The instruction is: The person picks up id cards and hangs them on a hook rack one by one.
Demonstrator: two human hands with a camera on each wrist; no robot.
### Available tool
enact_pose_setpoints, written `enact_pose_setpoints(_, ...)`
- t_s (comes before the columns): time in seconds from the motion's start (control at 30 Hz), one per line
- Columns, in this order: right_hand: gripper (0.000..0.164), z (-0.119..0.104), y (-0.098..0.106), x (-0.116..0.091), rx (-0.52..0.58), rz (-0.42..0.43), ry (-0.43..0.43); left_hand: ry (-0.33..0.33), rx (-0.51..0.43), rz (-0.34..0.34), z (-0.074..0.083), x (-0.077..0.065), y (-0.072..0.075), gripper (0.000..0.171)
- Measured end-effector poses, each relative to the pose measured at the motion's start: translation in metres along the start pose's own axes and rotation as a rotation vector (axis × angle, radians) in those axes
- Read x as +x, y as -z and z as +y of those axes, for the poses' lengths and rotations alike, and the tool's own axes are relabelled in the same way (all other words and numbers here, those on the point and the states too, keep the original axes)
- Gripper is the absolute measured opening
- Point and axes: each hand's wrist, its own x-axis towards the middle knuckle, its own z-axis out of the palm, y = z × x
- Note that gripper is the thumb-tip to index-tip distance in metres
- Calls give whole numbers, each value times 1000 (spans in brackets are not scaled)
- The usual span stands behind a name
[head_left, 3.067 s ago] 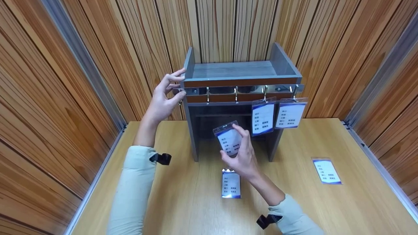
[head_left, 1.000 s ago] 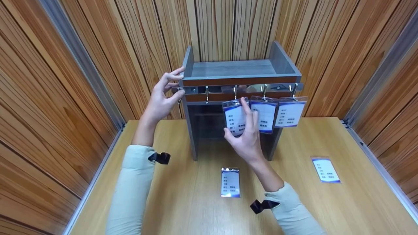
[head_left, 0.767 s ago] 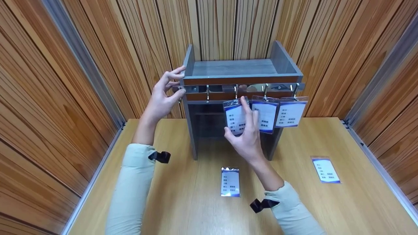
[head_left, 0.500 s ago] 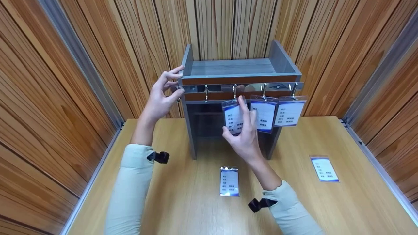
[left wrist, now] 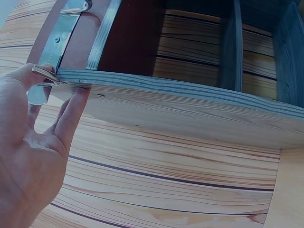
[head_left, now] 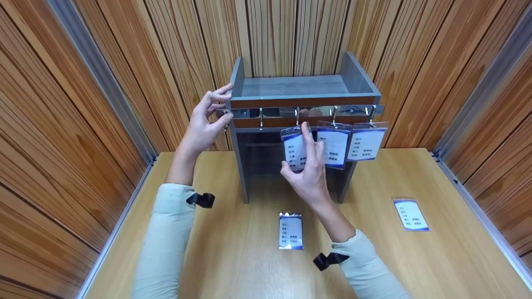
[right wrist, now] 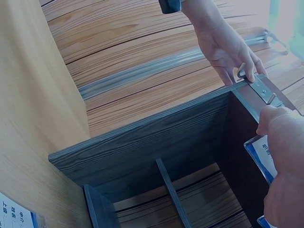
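Note:
My right hand holds a clear-sleeved name badge upright, thumb at its lower left edge and index finger near its top. The badge's top is just under a metal hook on the rail; whether the hook passes through its slot is unclear. In the left wrist view, my left hand grips the left front corner of the grey shelf, thumb by the rail's end hook. Two more badges hang to the right, one beside my fingers and another at the far right.
One badge lies on the wooden table in front of the shelf, and another lies to the right. A bare hook sits left of the held badge. Wood-panelled walls enclose the table.
About three seconds ago the held badge was lower and tilted; my right hand has since raised it to the hook and straightened it. Over the last second little has moved. My left hand stayed put.

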Motion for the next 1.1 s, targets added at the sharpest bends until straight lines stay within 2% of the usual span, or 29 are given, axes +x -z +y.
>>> enact_pose_setpoints(0.4, 98, 2, -5, 1, -156, 39, -29, -7, -13, -1, -2, -1, 0, 32)
enact_pose_setpoints(0.57, 97, 4, -5, 0, -136, 40, -33, -17, -16, -1, -3, 0, 0, 31)
enact_pose_setpoints(0.93, 82, 15, -5, -11, -33, 38, -32, -20, -5, -3, -3, 0, 1, 31)
enact_pose_setpoints(1.1, 77, 15, -4, -15, -35, 50, -21, -17, -5, -2, -4, 0, 0, 32)
